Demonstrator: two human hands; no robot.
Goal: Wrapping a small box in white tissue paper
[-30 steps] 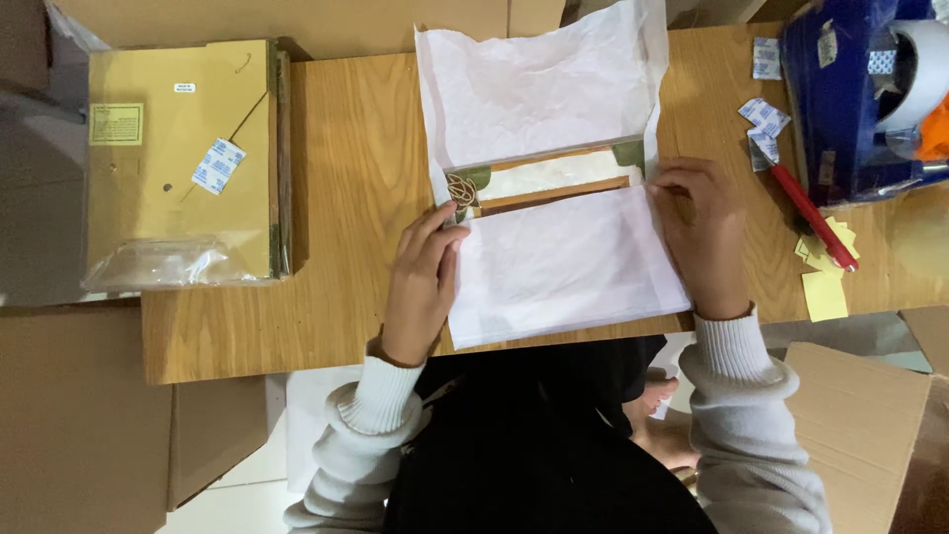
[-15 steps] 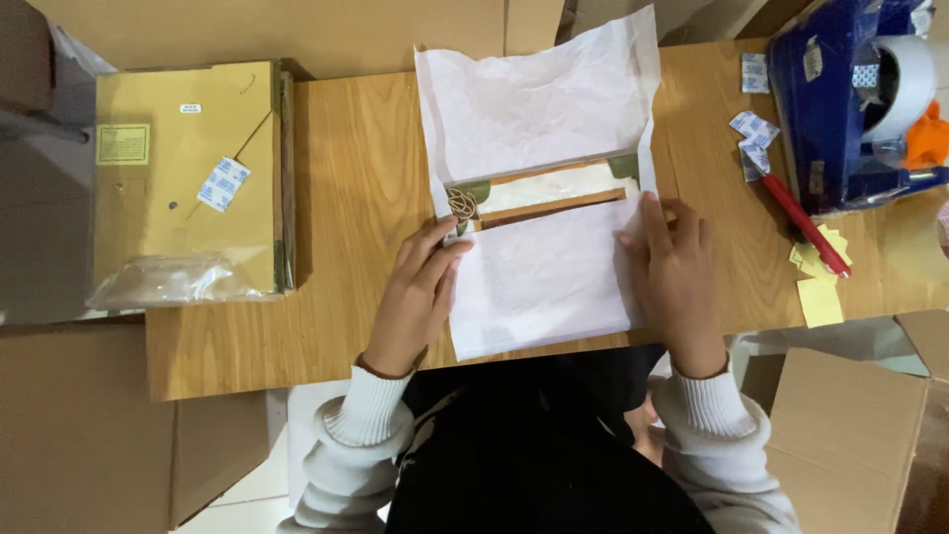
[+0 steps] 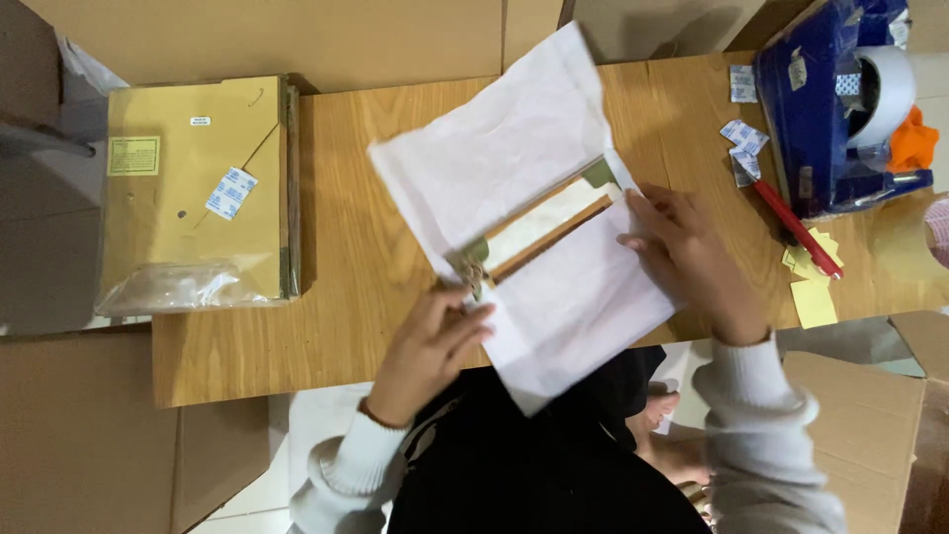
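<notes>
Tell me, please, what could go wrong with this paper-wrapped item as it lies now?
1. The white paper hangs past the table edge toward the person; the bundle might slide off.
2. The paper gapes in the middle, showing the wooden item; only the left hand and right hand hold the flaps, so they may spring open.
3. The thin paper could crease or tear under the fingers.
</notes>
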